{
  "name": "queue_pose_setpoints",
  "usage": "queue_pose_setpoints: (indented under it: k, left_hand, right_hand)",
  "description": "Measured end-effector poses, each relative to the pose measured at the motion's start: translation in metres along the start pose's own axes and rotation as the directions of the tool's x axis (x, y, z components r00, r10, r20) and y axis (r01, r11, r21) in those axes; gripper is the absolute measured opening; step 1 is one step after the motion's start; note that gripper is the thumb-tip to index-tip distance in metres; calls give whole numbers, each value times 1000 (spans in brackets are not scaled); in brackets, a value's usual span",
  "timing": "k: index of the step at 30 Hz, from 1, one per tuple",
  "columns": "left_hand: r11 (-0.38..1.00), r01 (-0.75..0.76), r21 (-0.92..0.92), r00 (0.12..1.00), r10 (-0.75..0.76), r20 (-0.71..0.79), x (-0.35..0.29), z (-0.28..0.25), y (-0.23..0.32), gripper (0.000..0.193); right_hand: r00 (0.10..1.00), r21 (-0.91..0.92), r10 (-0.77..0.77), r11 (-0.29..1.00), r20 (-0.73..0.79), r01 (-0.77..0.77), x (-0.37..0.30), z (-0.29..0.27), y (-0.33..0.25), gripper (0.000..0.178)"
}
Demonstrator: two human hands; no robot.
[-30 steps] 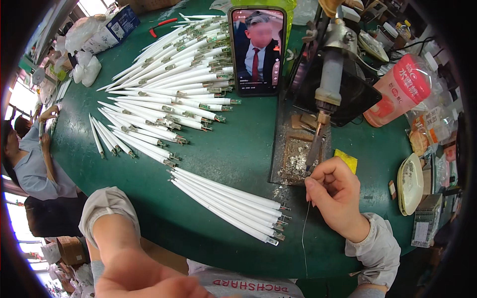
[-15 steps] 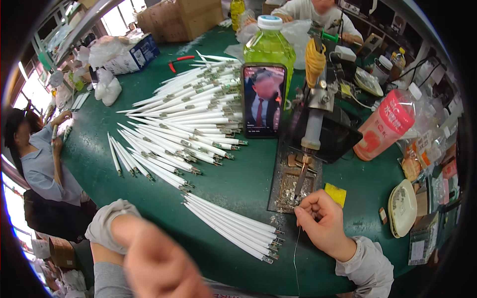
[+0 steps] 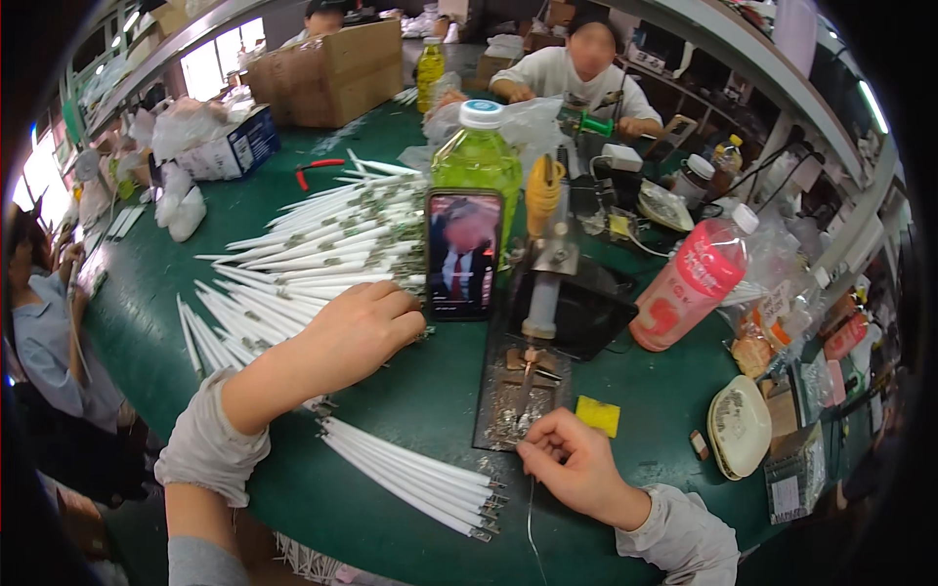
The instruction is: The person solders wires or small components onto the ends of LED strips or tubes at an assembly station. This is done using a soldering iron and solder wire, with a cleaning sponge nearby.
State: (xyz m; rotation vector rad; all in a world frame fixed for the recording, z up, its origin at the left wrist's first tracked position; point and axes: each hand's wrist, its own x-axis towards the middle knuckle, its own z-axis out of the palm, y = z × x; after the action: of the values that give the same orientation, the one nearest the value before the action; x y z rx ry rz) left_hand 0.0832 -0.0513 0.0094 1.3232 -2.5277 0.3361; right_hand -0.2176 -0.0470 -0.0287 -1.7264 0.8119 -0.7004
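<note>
Looks to me like a reach into the stick pile, so I'd go in from above and take one white stick by its plain body, lifting it straight so the neighbours and those fiddly wired ends don't snag. The pile (image 3: 322, 234) fans across the left half of the tabletop (image 3: 415, 386), and a neat row of sticks (image 3: 405, 476) lies closer to the near edge. Keep the other hand steady meanwhile — that hot tip is right there.

Grip-wise: the left hand (image 3: 362, 325) is over the pile's near right side, fingers bent down and bunched. Its fingertips are hidden, so I can't tell if it's pinching a stick or just touching. The right hand (image 3: 576, 467) has thumb and forefinger pressed together on a thin wire (image 3: 532, 523) — it dangles toward the tabletop's near edge, just below the soldering iron (image 3: 541, 311).
</note>
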Motion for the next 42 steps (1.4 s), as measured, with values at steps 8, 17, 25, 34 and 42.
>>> queue_pose_setpoints:
  k: [8, 17, 25, 34, 42]
  left_hand:
    - [890, -169, -423, 980, 196, 20, 8, -41, 68, 26]
    - [442, 267, -856, 961, -58, 270, 7, -25, 90, 15]
    - [17, 621, -784, 784, -11, 621, 11, -18, 90, 14]
    - [-84, 673, -735, 740, 73, 669, 10, -14, 92, 15]
    - [-120, 671, -732, 741, 76, 667, 10, -11, 92, 15]
  right_hand:
    - [985, -94, -126, 986, 120, 138, -14, -5, -28, 19]
    - [987, -45, -151, 987, 62, 154, -10, -4, -39, 17]
    - [997, 148, -50, 988, 62, 40, -9, -5, -30, 17]
    - [985, -37, -150, 987, 88, 153, -8, -3, -27, 20]
    - [990, 42, -93, 995, 102, 90, -6, -4, -23, 18]
